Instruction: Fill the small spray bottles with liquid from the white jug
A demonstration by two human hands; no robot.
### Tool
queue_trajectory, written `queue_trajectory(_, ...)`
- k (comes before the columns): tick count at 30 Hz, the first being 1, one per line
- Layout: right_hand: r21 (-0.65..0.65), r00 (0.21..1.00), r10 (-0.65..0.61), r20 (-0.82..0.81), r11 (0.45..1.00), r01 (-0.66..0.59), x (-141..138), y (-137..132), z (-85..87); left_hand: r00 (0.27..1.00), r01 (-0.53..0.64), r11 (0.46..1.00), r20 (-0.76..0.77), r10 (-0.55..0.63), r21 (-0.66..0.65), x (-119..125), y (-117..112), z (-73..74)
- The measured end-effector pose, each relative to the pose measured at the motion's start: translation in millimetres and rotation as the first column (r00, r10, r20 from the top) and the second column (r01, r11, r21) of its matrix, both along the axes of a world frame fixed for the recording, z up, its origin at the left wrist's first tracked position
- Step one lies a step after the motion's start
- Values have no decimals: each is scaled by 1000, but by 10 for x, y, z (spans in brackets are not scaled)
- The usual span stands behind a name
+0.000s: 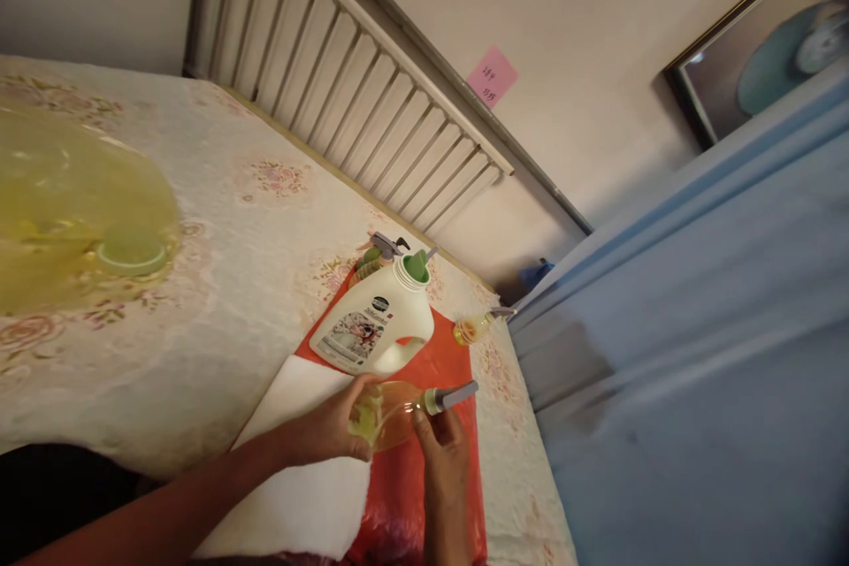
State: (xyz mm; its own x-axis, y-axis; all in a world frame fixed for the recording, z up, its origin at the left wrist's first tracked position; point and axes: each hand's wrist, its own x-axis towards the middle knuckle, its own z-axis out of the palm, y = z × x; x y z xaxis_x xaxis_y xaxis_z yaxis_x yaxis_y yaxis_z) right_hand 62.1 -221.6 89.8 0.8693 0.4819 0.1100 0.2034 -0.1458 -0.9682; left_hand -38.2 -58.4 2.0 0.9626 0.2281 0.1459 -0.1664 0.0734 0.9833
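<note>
My left hand wraps around the body of a small clear pump bottle of yellowish liquid, held on its side over a red plastic sheet. My right hand pinches the bottle's neck just below its grey pump head. Just beyond stands a white detergent jug with a green spout, no cap on it. A second small pump bottle stands to the jug's right, and a third pump bottle sits behind the jug.
A white cloth lies beside the red sheet on a floral table cover. A yellow-green translucent lid or basin sits far left. A radiator lines the wall, which bears a pink note. Blue fabric fills the right.
</note>
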Motion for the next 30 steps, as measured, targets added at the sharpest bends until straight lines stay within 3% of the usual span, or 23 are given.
queue_trajectory(5,-60,999,21,34,998,-19,-121,39,65,997,-80,989,6,80,128,26,-21,-66)
queue_trajectory(10,-4,992,-104,75,995,104,-166,82,63,995,-103,979,11,103,177,-34,-7,-4)
queue_trajectory(18,-27,986,-93,137,995,98,-204,131,112,993,118,989,-9,-119,-91,-69,70,131)
queue_trajectory(25,98,1000,-21,-14,995,23,-128,97,79,937,339,876,40,-347,-343,-56,130,66)
queue_trajectory(30,95,999,-26,-30,995,29,-94,34,68,924,376,837,91,-372,-398,-51,134,29)
